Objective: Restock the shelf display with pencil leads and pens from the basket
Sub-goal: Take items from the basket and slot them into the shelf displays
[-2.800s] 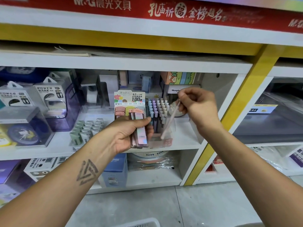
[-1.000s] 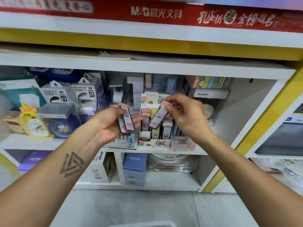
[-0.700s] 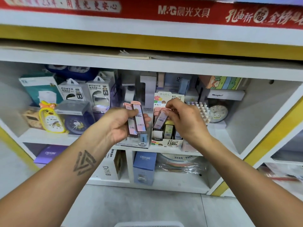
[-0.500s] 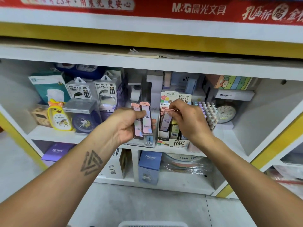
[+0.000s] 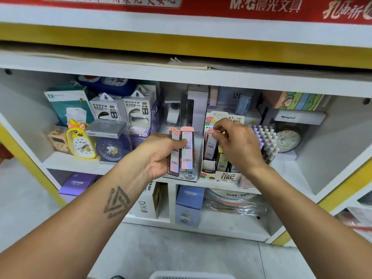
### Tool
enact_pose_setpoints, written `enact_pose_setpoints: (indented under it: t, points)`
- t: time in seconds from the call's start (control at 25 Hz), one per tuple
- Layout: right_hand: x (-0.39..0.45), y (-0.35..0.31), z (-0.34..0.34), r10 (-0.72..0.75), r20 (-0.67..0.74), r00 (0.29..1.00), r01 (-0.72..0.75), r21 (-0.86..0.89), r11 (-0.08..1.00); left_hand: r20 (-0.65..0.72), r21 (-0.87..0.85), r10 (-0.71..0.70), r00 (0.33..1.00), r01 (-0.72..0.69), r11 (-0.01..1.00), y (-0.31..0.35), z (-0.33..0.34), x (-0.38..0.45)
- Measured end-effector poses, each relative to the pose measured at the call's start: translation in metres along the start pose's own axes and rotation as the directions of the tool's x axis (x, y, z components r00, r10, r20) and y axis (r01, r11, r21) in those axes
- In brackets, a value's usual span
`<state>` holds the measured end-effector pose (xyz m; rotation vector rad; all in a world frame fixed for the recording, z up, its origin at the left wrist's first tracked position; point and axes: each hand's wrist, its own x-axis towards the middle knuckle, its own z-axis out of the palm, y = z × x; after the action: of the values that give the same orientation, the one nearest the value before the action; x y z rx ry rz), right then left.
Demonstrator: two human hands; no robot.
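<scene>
— While the right hand [image 5: 237,146] lowers one lead case [image 5: 210,147] by its pink cap into the display box [image 5: 220,176], why does the other hand wait so close?

— It serves as the magazine. The left hand [image 5: 161,156] grips two more lead cases [image 5: 182,151] upright, thumb across their fronts, just beside the box at the front edge of the shelf [image 5: 66,164], so each refill is a short reach, I'd judge.

— And the pinch at the cap?

— Fingertips only, so the case drops straight between those already standing.

— The pens?

— A block of pens [image 5: 264,140] stands just behind the right hand. The basket [image 5: 191,275] shows only its white rim at the bottom, over a grey floor [image 5: 201,252].

— And around them?

— White cubbies, yellow trim, power bank boxes [image 5: 120,109] and a yellow clock [image 5: 80,140] toward the left end.
</scene>
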<state>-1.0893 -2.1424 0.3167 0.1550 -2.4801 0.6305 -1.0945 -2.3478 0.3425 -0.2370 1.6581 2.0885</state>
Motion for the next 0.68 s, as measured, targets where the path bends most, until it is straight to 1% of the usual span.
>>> enact_pose_setpoints:
  t: [0.08,0.16,0.2,0.24,0.28,0.32,0.36,0.4,0.44,0.48,0.52,0.56,0.6,0.64,0.68]
  points:
    - [-0.005,0.000,0.006,-0.016,0.076,0.997,0.022,-0.082,0.996,0.005,0.021,-0.007,1.000,0.007,1.000,-0.001,0.002,-0.002]
    - [-0.005,-0.002,0.005,-0.039,0.072,0.997,0.047,-0.114,0.992,0.014,0.041,-0.016,1.000,0.015,0.999,-0.003,0.006,-0.003]
    - [-0.004,-0.004,0.003,-0.037,0.052,0.998,0.041,-0.076,0.996,0.017,0.045,-0.020,1.000,0.019,0.999,-0.004,0.008,-0.003]
    - [-0.002,-0.007,0.000,-0.009,0.047,0.999,0.008,0.015,1.000,0.019,0.049,-0.024,1.000,0.023,0.999,-0.004,0.009,-0.003]
    - [-0.001,-0.011,-0.002,0.050,0.079,0.996,-0.062,0.150,0.987,0.024,0.055,-0.026,0.999,0.024,0.998,-0.005,0.010,-0.004]
    - [0.001,-0.016,-0.003,0.120,0.155,0.981,-0.162,0.296,0.941,0.033,0.063,-0.026,0.999,0.024,0.998,-0.006,0.012,-0.003]
    - [0.000,-0.020,-0.004,0.175,0.249,0.952,-0.269,0.416,0.869,0.043,0.072,-0.026,0.999,0.023,0.997,-0.007,0.012,-0.003]
    - [0.000,-0.023,-0.005,0.202,0.318,0.926,-0.343,0.492,0.800,0.053,0.083,-0.027,0.998,0.022,0.996,-0.008,0.013,-0.003]
    - [-0.001,-0.024,-0.005,0.214,0.344,0.914,-0.379,0.540,0.752,0.059,0.093,-0.027,0.998,0.022,0.995,-0.009,0.014,-0.003]
    - [0.000,-0.025,-0.008,0.230,0.335,0.914,-0.392,0.580,0.714,0.060,0.096,-0.026,0.998,0.020,0.995,-0.009,0.014,-0.003]
    - [0.001,-0.024,-0.011,0.257,0.303,0.918,-0.394,0.618,0.680,0.052,0.096,-0.021,0.998,0.016,0.995,-0.009,0.014,-0.002]
    - [0.002,-0.022,-0.016,0.280,0.253,0.926,-0.377,0.642,0.668,0.034,0.092,-0.015,0.999,0.011,0.996,-0.009,0.013,-0.001]
    - [0.004,-0.019,-0.019,0.287,0.186,0.940,-0.338,0.633,0.697,0.008,0.089,-0.008,1.000,0.007,0.996,-0.008,0.011,0.000]
    - [0.004,-0.015,-0.021,0.266,0.114,0.957,-0.282,0.576,0.767,-0.015,0.084,-0.004,1.000,0.006,0.996,-0.007,0.008,0.001]
    - [0.003,-0.011,-0.022,0.215,0.055,0.975,-0.215,0.474,0.854,-0.028,0.078,-0.010,1.000,0.012,0.997,-0.006,0.005,0.002]
